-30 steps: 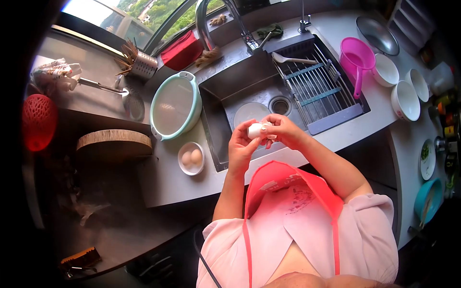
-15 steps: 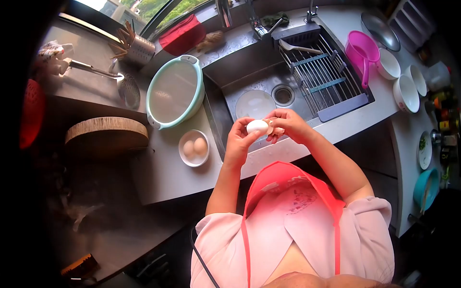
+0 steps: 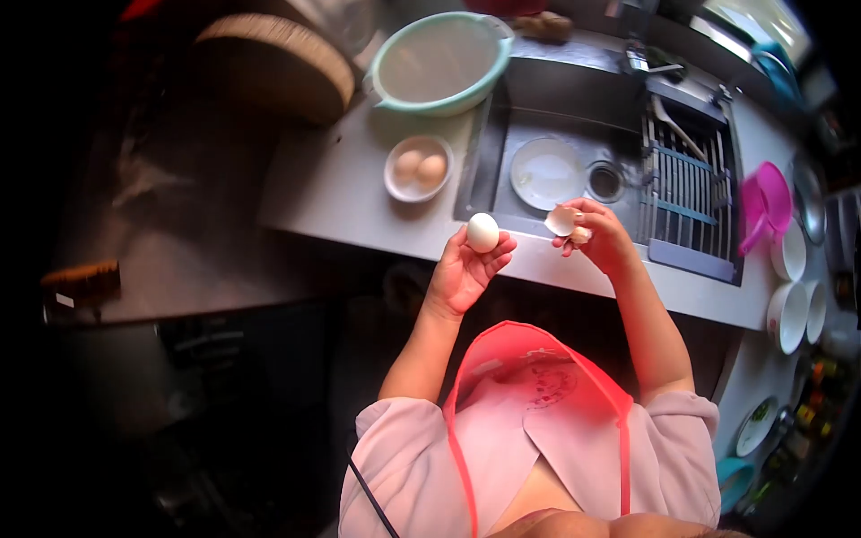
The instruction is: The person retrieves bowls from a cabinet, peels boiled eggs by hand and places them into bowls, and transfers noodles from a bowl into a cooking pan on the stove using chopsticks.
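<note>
A peeled white egg (image 3: 482,232) rests in the fingers of my left hand (image 3: 463,280), in front of the counter's edge. Pieces of brown eggshell (image 3: 561,221) are held in my right hand (image 3: 604,240), near the front rim of the sink. The two hands are apart. Left of the sink, a white bowl (image 3: 395,184) contains two brown eggs (image 3: 431,169). Beyond my right hand, a white plate (image 3: 549,170) lies on the sink floor with small bits on it.
The steel sink (image 3: 556,94) has a drain (image 3: 605,182) and a slatted drying rack (image 3: 689,179). A mint-rimmed basin (image 3: 439,63) sits behind the egg bowl. White bowls (image 3: 787,316) and a pink ladle-like scoop (image 3: 768,199) stand at right; a round wooden board (image 3: 278,67) is at left.
My hands have parted: the left keeps the peeled egg, and the right has moved away with the shell pieces. The camera's view has turned, shifting the sink and counter.
</note>
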Action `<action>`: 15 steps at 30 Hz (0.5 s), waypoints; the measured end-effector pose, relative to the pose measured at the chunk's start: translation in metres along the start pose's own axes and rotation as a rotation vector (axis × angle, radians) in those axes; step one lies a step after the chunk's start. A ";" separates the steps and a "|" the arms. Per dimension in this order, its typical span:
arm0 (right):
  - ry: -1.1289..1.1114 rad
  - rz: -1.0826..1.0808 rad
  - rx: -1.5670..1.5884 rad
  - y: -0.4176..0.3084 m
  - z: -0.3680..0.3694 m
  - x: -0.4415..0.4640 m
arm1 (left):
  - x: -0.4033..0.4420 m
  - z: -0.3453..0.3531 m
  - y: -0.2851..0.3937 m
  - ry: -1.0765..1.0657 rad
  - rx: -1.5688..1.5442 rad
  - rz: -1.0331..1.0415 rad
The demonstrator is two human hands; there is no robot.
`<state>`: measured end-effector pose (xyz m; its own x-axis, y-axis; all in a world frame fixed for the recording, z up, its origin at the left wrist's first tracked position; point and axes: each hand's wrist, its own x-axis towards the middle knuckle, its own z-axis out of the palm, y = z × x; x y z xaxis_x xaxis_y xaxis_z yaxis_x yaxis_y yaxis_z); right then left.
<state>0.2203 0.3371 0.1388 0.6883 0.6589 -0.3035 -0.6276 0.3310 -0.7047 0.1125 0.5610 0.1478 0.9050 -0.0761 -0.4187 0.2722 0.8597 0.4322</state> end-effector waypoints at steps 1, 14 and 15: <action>-0.007 -0.001 -0.009 0.003 0.007 0.001 | -0.012 -0.009 0.002 0.009 -0.023 0.019; -0.379 0.256 -0.110 0.147 0.201 0.063 | -0.238 -0.225 0.043 0.273 -0.373 0.547; -0.367 0.294 -0.164 0.170 0.214 0.075 | -0.257 -0.243 0.044 0.303 -0.388 0.568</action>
<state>0.0872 0.5872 0.1339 0.2991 0.9125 -0.2792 -0.6902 0.0048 -0.7236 -0.1874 0.7410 0.0805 0.7268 0.5264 -0.4412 -0.3952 0.8459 0.3583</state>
